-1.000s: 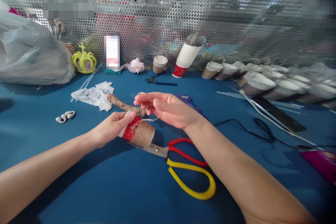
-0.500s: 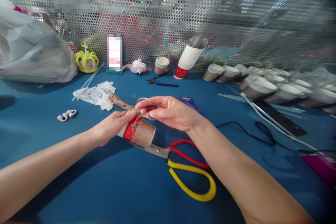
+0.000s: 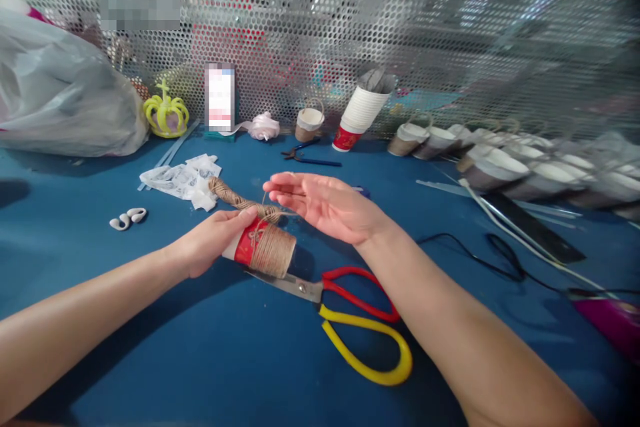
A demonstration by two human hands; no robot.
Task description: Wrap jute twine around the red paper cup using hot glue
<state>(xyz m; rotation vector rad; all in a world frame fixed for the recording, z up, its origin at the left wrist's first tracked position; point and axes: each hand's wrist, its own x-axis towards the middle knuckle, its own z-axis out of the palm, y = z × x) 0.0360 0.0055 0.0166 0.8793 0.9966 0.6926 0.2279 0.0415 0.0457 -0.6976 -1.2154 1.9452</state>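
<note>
A red and white paper cup lies tilted in my left hand, which is closed around its upper end. Rows of twine cover the lower part of the cup, with a small knot on the red band. Above the cup, my right hand is open, its fingers stretched out and palm turned up. A thin strand of twine runs by its fingertips and under the palm. Behind the cup lies a twisted skein of twine. Large scissors with one red and one yellow handle lie under the cup.
Crumpled white paper and small grey clay-like curls are at left. Pliers, a small cup and stacked cups stand further back. Several twine-handled cups fill the right, near a black cable.
My right hand has opened from a bent-finger grip around the twine loop and turned palm up, its fingers straightening. The left hand and the cup stay almost still.
</note>
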